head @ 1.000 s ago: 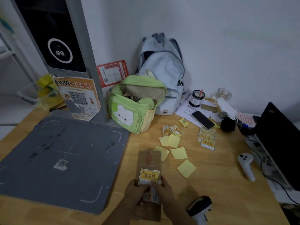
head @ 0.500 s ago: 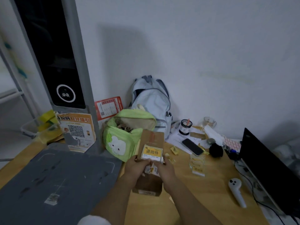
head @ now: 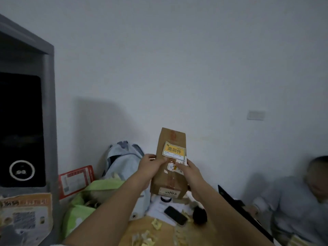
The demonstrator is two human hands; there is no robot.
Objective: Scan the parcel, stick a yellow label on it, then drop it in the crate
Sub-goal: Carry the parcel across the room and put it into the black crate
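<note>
I hold a brown cardboard parcel (head: 169,174) upright in front of the white wall, well above the table. A yellow label (head: 174,151) with black characters is stuck on its upper face. My left hand (head: 150,164) grips the parcel's left edge at mid-height. My right hand (head: 189,170) grips the right edge, with its thumb on a torn white sticker below the label. No crate is in view.
A tall grey scanner kiosk (head: 26,121) stands at the left. A green bag (head: 92,199) and pale blue backpack (head: 124,160) sit below my arms. A phone (head: 175,215) and yellow label scraps (head: 156,224) lie on the wooden table. A person (head: 305,201) sits at the right.
Both hands have lifted the parcel from the table up to wall height, and my head has tilted up, so the grey mat and most of the table left the view.
</note>
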